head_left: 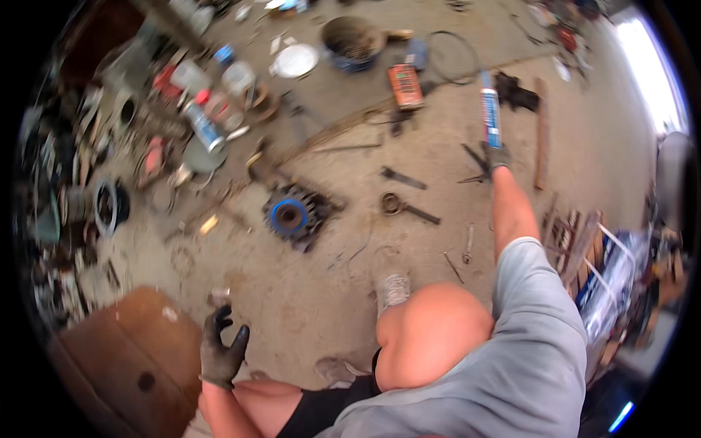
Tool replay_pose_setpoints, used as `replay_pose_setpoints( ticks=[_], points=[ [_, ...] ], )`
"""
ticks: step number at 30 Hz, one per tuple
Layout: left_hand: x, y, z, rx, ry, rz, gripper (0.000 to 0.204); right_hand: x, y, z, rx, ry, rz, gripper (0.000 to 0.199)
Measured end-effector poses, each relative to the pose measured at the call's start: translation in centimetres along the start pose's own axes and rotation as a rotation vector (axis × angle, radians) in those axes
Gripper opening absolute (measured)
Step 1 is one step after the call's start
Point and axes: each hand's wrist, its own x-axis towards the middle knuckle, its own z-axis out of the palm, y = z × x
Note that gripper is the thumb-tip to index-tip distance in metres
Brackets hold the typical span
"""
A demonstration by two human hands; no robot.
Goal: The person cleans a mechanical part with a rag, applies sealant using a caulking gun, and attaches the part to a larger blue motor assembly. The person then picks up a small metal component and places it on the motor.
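Observation:
My right hand (pixel 499 156), in a dark glove, is stretched out to the far right and wraps round the lower end of a white, blue and red sealant cartridge (pixel 490 113). Its narrow tip points away from me. Low on the left, my gloved left hand (pixel 223 349) is empty, with thumb and curled fingers apart. Just past its fingertips lies a small pale object (pixel 218 296), too blurred to name. A dark toothed gear part with a blue ring (pixel 290 214) sits on the floor ahead, between the hands.
Beside the gear lie a ring-ended tool (pixel 409 208), a flat dark bar (pixel 404 177) and a wrench (pixel 468 244). Farther off stand an orange box (pixel 405 86) and a bucket (pixel 353 44). Cans and jars (pixel 204 126) crowd the left; a brown panel (pixel 124 358) is near my left arm.

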Motion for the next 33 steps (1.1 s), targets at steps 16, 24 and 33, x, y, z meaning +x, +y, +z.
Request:
replay_pose_setpoints(
  ticks=[16, 24, 33],
  points=[
    [-9.7, 3.8, -0.9, -0.09, 0.254, -0.191, 0.065, -29.2, -38.0, 11.9, 0.544, -1.161, -0.81, 0.064],
    [-9.8, 9.1, -1.3, -0.009, 0.178, 0.1, 0.066, -41.8, -41.8, 20.5, 0.402, -1.617, -0.576, 0.045],
    [-11.8, 5.3, -2.5, 0.124, 0.137, 0.114, 0.068, -45.5, -36.2, 7.2, 0.43, -1.555, -0.928, 0.052]
  ],
)
